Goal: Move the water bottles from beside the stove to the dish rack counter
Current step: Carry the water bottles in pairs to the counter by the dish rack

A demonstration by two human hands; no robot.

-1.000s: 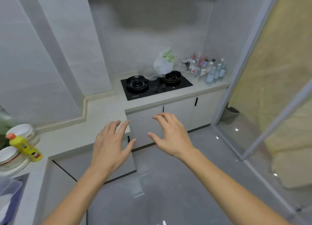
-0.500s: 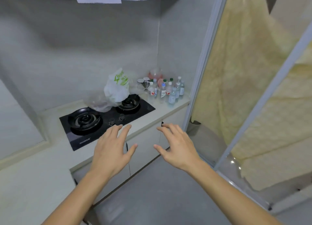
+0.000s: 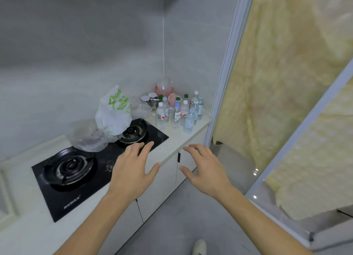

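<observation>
Two empty hands, left hand point(image 3: 131, 170) over counter edge point(image 3: 168, 158), right hand point(image 3: 205, 170) beyond it

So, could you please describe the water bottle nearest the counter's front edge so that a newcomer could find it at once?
Start at the black stove and follow the counter right to the cluster of water bottles in the corner. The one meant is the front-right bottle, nearest the counter's edge. It has a pale blue cap and label, whereas its neighbours show red-marked labels or green caps.
</observation>
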